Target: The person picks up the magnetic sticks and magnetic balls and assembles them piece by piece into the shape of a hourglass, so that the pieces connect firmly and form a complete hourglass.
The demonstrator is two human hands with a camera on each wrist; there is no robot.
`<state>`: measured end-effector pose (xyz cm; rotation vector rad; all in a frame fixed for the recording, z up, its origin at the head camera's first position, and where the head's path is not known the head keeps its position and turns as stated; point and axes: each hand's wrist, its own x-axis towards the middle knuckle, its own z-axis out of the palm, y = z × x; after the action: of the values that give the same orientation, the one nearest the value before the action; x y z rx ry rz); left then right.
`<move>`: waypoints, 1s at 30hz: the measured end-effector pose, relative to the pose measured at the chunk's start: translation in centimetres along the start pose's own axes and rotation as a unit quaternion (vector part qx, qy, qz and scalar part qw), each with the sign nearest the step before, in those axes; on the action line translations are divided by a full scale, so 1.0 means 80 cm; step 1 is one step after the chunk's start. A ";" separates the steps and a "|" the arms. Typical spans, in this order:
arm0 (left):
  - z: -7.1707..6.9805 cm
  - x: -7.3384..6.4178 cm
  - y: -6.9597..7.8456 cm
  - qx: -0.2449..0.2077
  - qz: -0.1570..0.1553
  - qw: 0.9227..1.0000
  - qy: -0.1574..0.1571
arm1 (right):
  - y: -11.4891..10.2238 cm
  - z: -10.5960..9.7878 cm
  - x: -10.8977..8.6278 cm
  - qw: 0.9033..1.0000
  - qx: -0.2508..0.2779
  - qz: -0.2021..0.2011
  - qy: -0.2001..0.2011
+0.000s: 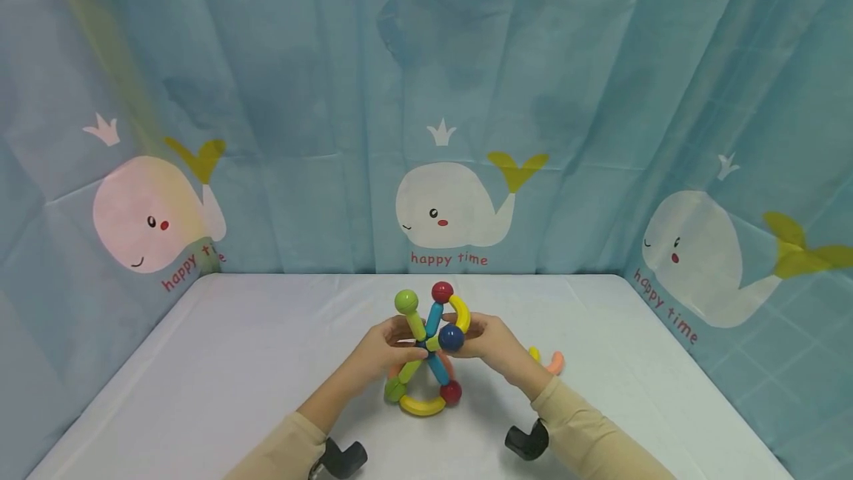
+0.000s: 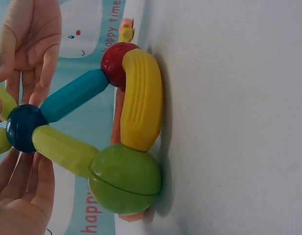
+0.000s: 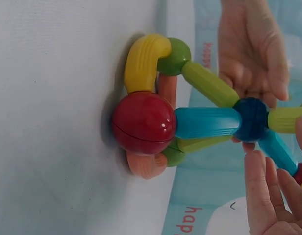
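Note:
Both hands hold a ball-and-stick building toy (image 1: 436, 370) that stands on the white table. Its base joins a green ball (image 2: 125, 178), a red ball (image 3: 143, 123) and curved yellow and orange sticks. Straight blue and lime sticks rise to a navy centre ball (image 2: 24, 128). Above that, more sticks carry a green ball (image 1: 406, 301), a red ball (image 1: 443, 292) and another navy ball (image 1: 451, 338). My left hand (image 1: 386, 347) grips the centre from the left, thumb in front, fingers partly hidden behind. My right hand (image 1: 489, 341) holds the upper right side, its thumb partly hidden by the navy ball.
Behind the right forearm, a curved orange stick (image 1: 556, 363) and a yellow piece (image 1: 534, 352) lie on the white table (image 1: 200, 361). A blue curtain (image 1: 300, 110) with printed whales stands around the table's back and sides. Black wrist devices (image 1: 528, 441) jut out below the sleeves.

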<state>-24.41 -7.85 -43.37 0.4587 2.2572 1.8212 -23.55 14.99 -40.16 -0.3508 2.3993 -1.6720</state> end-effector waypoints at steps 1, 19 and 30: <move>0.001 0.000 0.001 0.001 0.002 1.000 -0.001 | 0.001 -0.001 0.001 1.000 0.004 -0.002 -0.001; 0.008 0.005 -0.003 0.009 0.005 1.000 0.010 | 0.035 -0.051 -0.006 0.986 0.078 0.090 0.115; 0.008 0.005 -0.011 0.012 0.019 1.000 0.010 | -0.014 -0.021 -0.001 0.981 0.144 0.120 0.058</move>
<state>-24.69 -7.28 -44.32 0.4929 2.3016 1.8257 -23.84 16.11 -38.51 0.0817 2.1258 -1.9299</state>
